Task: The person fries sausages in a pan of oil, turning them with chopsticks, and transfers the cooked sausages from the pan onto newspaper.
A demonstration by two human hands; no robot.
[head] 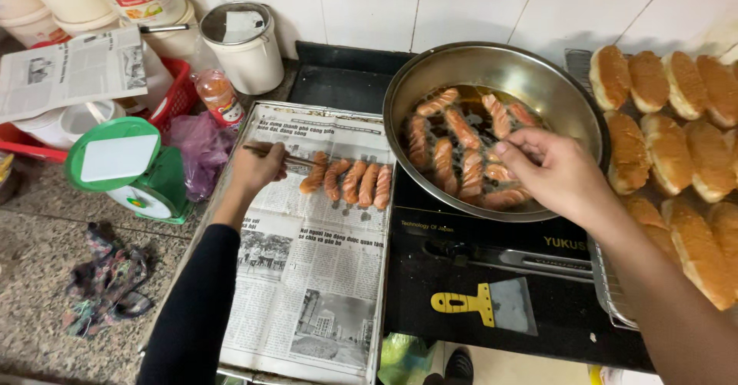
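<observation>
My left hand (254, 170) grips a pair of wooden chopsticks (286, 156) whose tips touch the leftmost of several fried scored sausages (350, 183) lined up on a newspaper-lined tray (307, 293). Over the near side of a metal pan (492, 66) of oil, my right hand (553, 171) hovers with its fingers pinched together just above the sausages (461, 154) frying there. Whether the fingers hold a sausage I cannot tell. The pan sits on a black induction cooktop (492, 277).
Rows of golden buns (676, 123) lie on a wire rack at the right. A yellow-handled scraper (484, 304) and metal tongs (530, 260) rest on the cooktop. A green kitchen scale (127, 166), sauce bottle (219, 96), white bucket (250, 46) and a cloth (108, 277) crowd the left counter.
</observation>
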